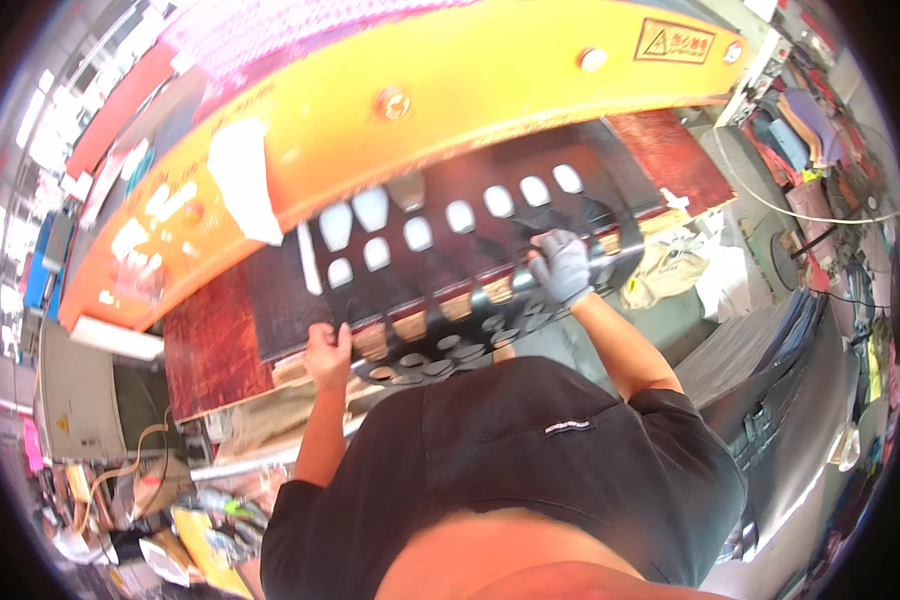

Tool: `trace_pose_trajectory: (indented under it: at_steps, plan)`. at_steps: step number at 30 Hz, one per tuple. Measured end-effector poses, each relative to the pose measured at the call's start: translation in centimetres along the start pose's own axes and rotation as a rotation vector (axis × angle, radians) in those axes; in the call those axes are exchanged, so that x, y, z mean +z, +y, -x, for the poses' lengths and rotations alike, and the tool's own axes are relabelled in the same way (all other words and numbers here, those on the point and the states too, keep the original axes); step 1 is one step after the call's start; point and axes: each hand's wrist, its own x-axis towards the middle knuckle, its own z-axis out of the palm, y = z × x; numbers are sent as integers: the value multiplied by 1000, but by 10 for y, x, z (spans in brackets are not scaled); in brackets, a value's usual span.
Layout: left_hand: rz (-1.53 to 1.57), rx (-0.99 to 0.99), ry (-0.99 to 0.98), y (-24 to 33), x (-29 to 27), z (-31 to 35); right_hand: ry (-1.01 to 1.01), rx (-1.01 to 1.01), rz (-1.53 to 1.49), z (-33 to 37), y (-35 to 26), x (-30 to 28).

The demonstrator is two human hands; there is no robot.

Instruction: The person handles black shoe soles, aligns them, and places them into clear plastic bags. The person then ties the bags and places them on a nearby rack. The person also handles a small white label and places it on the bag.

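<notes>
A black sheet (pixel 485 255) with rows of sole-shaped and oval cut-outs lies on the dark work board. Its near part bends down over the front edge towards my body. Pale shapes show in the far cut-outs, and brown board edge shows through the nearer ones. My left hand (pixel 327 357), bare, is closed at the sheet's near left edge, thumb and fingers pointing up. My right hand (pixel 562 268), in a grey glove with bare fingertips, has its fingers curled onto the sheet near its right end.
An orange press beam (pixel 480 85) spans the work area just beyond the sheet. Dark red board (pixel 215 345) sticks out at both sides. Beige cloth (pixel 660 272) lies right of my right hand. Stacked dark sheets (pixel 760 340) stand at right; scraps (pixel 210 540) lie at lower left.
</notes>
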Motion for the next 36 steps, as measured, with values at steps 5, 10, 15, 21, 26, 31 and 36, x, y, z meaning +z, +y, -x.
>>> trace_pose_trajectory:
  at_steps: [5,10,15,21,26,31,36]
  plan:
    - [-14,62,50,-6,2,9,230,245,-304,-63,55,-63]
    - [-20,95,91,-10,13,-3,238,507,-420,-149,134,-92]
    - [-120,122,108,-11,15,-18,178,399,-421,-94,165,-78]
    - [-32,175,174,-7,10,-31,-162,434,306,-43,190,-42]
    - [-143,138,57,-15,11,-43,-183,498,346,-40,198,-31]
    - [-256,184,-4,-27,12,-43,-225,433,362,-33,189,-48]
    - [-288,207,28,-32,18,-40,-336,494,341,-34,190,-55]
